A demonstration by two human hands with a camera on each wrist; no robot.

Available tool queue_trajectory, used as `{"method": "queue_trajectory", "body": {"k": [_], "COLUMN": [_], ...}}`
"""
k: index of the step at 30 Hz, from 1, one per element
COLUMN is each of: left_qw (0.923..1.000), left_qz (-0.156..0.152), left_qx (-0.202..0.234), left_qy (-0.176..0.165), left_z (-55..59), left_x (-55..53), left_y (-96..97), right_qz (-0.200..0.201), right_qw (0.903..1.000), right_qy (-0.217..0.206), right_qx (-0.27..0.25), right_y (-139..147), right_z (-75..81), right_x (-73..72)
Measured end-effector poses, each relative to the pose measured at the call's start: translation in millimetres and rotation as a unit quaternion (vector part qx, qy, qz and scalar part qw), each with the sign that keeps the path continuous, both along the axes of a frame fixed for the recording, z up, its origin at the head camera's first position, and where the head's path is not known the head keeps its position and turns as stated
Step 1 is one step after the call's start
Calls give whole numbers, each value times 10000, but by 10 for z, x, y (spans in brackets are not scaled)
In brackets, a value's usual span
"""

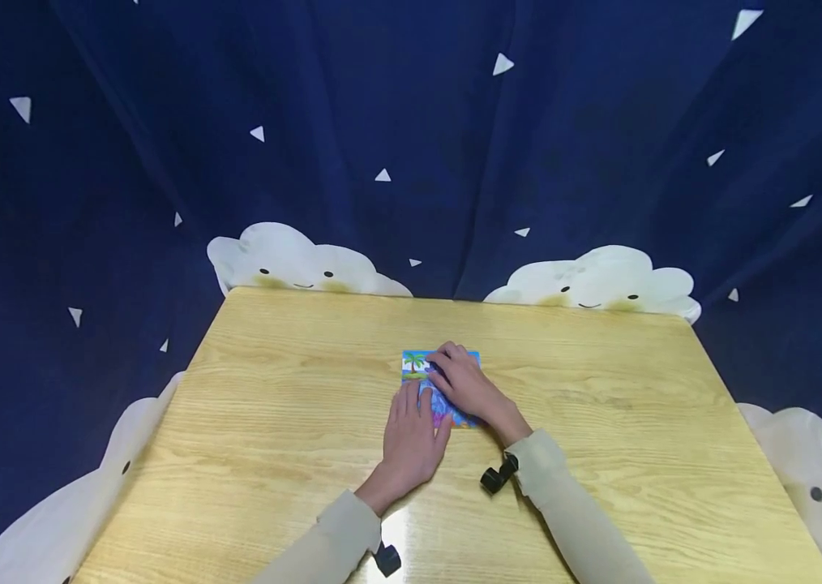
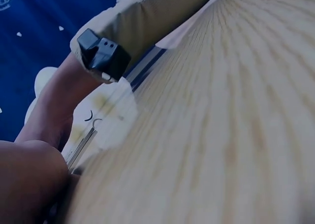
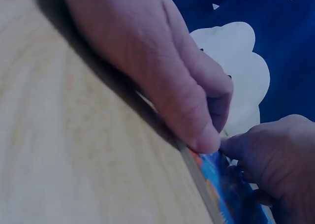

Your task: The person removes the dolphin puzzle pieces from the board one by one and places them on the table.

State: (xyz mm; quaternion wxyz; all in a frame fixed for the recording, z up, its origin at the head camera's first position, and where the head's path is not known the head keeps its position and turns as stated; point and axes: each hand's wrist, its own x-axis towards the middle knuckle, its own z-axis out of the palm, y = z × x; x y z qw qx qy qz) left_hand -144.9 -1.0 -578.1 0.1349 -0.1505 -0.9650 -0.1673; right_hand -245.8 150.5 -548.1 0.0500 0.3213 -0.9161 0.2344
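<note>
A small flat board with a bright picture lies on the table, showing a palm tree at the upper left and blue and purple below. My left hand rests over its lower left, fingers stretched forward; in the right wrist view the left thumb touches the board's edge. Across the board's upper right lies my right hand, fingers bent and tips on the picture. Whether the right fingertips pinch anything is hidden. The right wrist view has this right hand close beside the left thumb, above the blue picture surface.
The wooden table extends around the board on all sides. Behind it hangs a dark blue curtain with white triangles and smiling clouds. A small black camera is strapped at the right wrist, another black camera at the left.
</note>
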Motion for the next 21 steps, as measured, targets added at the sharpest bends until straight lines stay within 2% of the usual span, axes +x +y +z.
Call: {"method": "queue_trajectory", "body": {"k": [3, 8, 15, 21], "left_qw": [9999, 9996, 9957, 9964], "left_qz": [-18, -247, -651, -760], "left_qx": [-50, -106, -585, -360], "left_qy": [-98, 92, 319, -67], "left_z": [22, 17, -23, -15], "left_x": [25, 50, 56, 53], "left_y": [7, 21, 51, 124], "right_qz": [119, 270, 302, 77], "right_qw": [9998, 9990, 9969, 9951], "right_qy": [-91, -267, -705, -891], "right_qx": [-119, -233, 183, 423], "right_y": [-8, -16, -49, -131], "right_z": [7, 23, 157, 225], "right_x": [-57, -156, -233, -273]}}
